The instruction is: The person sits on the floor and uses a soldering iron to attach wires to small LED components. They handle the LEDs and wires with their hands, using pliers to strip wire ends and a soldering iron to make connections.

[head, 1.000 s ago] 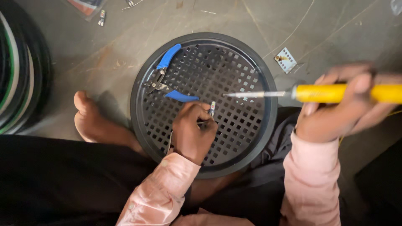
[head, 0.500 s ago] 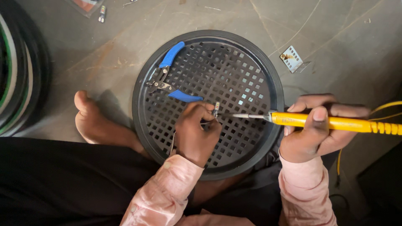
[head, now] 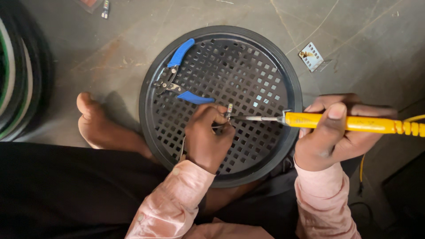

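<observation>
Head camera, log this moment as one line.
left hand: pinching small component | right hand: gripping yellow soldering iron, tip at component | blue pliers: on grille

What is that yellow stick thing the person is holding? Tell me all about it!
It is a soldering iron with a yellow plastic-looking handle, ribbed at its far end where a yellow cord leaves it. A thin metal tip sticks out of the front. It lies almost level above the round black grid tray, tip pointing left. The right hand grips the handle, and the tip reaches the small part pinched by the left hand.
</observation>
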